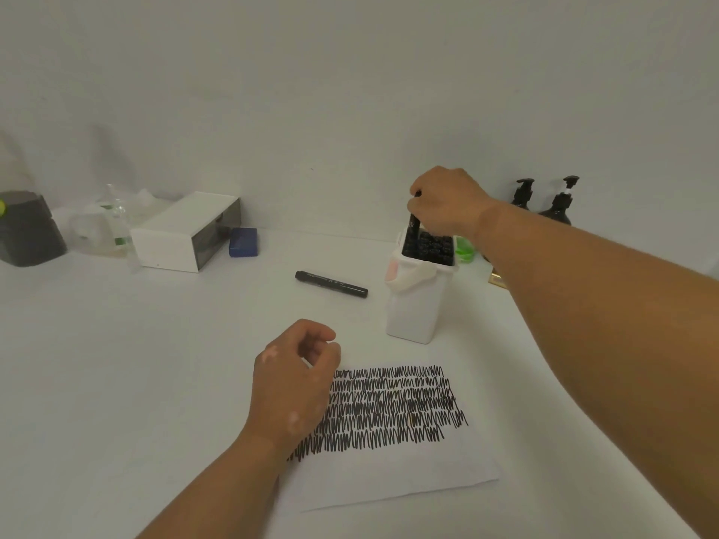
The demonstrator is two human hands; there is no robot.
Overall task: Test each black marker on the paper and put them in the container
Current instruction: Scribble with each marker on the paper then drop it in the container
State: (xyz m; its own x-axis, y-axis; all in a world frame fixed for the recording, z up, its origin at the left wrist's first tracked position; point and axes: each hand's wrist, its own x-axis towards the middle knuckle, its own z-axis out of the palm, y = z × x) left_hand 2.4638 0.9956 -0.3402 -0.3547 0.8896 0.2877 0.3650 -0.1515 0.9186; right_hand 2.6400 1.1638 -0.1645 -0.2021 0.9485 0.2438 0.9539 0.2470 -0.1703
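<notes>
A white container (416,309) stands on the white table, packed with several black markers. My right hand (447,204) hovers over its far left corner, shut on a black marker (411,231) that stands upright with its lower end among the others. One capped black marker (330,284) lies flat on the table to the left of the container. A sheet of paper (408,472) lies near me, covered with rows of black scribbles. My left hand (291,387) rests on the paper's left edge, fingers loosely curled, holding nothing.
A white box (175,235) and a blue block (243,241) sit at the back left, beside clear glassware (109,223) and a grey object (27,231). Two dark pump bottles (544,200) stand by the wall behind my right arm. A green item (465,249) lies behind the container.
</notes>
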